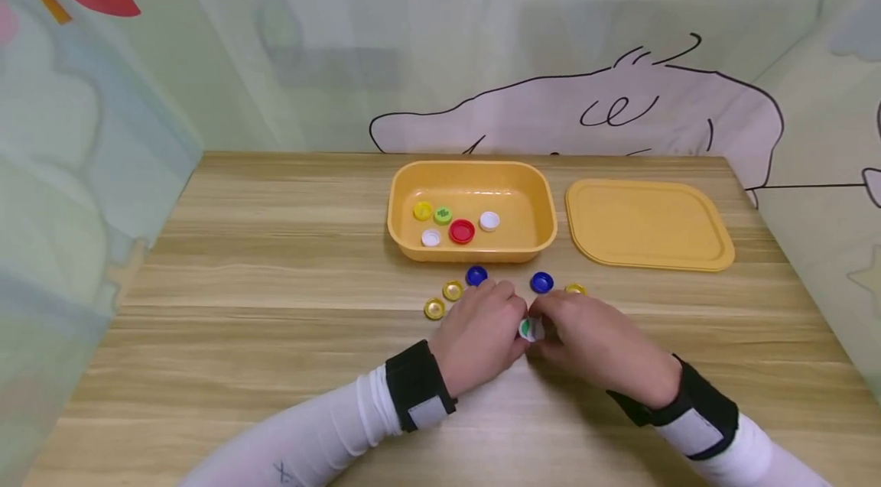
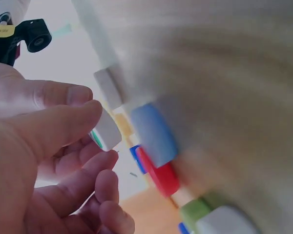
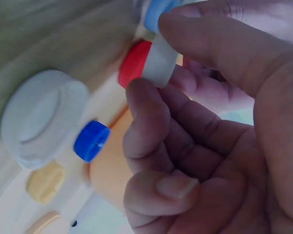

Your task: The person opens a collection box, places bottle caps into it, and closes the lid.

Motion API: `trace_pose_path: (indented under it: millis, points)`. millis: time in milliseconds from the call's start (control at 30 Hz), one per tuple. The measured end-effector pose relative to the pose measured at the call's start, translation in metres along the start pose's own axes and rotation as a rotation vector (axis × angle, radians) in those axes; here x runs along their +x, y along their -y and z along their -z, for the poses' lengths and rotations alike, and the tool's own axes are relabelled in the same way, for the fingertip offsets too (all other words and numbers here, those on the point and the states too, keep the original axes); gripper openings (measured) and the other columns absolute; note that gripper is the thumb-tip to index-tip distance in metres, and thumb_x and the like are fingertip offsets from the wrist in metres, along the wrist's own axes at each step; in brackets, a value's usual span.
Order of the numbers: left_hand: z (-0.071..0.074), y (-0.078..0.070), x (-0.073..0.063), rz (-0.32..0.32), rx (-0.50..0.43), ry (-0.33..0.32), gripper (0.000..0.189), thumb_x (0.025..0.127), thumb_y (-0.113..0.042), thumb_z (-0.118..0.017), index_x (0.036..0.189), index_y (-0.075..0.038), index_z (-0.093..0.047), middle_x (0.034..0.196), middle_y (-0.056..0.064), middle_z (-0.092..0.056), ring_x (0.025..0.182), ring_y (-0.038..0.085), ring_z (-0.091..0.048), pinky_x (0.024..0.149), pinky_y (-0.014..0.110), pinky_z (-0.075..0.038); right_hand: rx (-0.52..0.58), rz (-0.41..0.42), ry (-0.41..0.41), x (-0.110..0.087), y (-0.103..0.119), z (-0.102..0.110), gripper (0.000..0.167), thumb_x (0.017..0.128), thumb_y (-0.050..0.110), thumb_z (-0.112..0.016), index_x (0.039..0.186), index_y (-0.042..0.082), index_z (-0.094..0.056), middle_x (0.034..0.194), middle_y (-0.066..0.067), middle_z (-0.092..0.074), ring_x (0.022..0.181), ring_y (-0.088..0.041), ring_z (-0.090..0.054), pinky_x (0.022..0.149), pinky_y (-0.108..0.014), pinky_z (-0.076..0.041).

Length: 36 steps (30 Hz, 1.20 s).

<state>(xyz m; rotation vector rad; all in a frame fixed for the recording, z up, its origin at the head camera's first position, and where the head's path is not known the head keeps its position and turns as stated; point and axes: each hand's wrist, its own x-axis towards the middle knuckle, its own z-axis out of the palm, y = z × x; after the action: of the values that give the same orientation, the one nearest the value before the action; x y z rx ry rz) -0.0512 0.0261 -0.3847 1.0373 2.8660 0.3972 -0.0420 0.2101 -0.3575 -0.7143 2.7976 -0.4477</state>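
Both hands meet over the near side of the table around one white bottle cap [image 1: 528, 329] with a green mark on one face. My left hand [image 1: 482, 334] pinches it between thumb and fingers; in the left wrist view the white cap [image 2: 107, 130] shows at the fingertips. From the other side, my right hand [image 1: 599, 338] pinches the cap [image 3: 161, 61] too, its thumb above and a finger below. Under the hands lie a red cap [image 3: 135, 63] and a light blue cap [image 2: 154, 134], both hidden in the head view.
A yellow plastic box [image 1: 406, 246] behind the hands holds several caps. Its yellow lid [image 1: 650, 223] lies to the right. Blue caps [image 1: 541, 282] and gold caps [image 1: 434, 309] lie in front of the box. A large white cap [image 3: 44, 117] appears in the right wrist view.
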Motion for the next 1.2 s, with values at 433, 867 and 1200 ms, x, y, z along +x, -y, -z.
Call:
trace_pose_path:
  millis: [433, 867, 1200]
  points:
    - [0.034, 0.007, 0.003, 0.063, -0.254, -0.044, 0.026, 0.095, -0.027, -0.077, 0.112, -0.010, -0.069, 0.095, -0.002, -0.065, 0.088, 0.012, -0.055, 0.078, 0.019, -0.049, 0.059, 0.115, -0.220, 0.004, 0.006, 0.019, 0.027, 0.081, 0.007, -0.087, 0.103, 0.009, -0.072, 0.090, 0.004, -0.068, 0.079, -0.012, -0.061, 0.068, -0.027, -0.054]
    - [0.057, 0.026, 0.024, 0.143, -0.451, -0.138, 0.033, 0.093, -0.021, -0.079, 0.123, -0.008, -0.070, 0.110, 0.003, -0.069, 0.096, 0.015, -0.061, 0.087, 0.020, -0.055, 0.069, 0.033, -0.285, 0.033, 0.007, 0.043, 0.030, 0.085, 0.012, -0.086, 0.110, 0.004, -0.072, 0.093, -0.007, -0.071, 0.081, -0.019, -0.063, 0.072, -0.031, -0.059]
    - [0.056, 0.034, 0.040, 0.240, -0.576, -0.143, 0.047, 0.097, -0.017, -0.074, 0.142, -0.011, -0.061, 0.127, 0.004, -0.066, 0.105, 0.018, -0.063, 0.081, 0.018, -0.055, 0.077, -0.041, -0.299, 0.061, -0.004, 0.045, 0.030, 0.090, 0.015, -0.080, 0.114, 0.002, -0.070, 0.097, -0.012, -0.067, 0.087, -0.029, -0.063, 0.072, -0.035, -0.057]
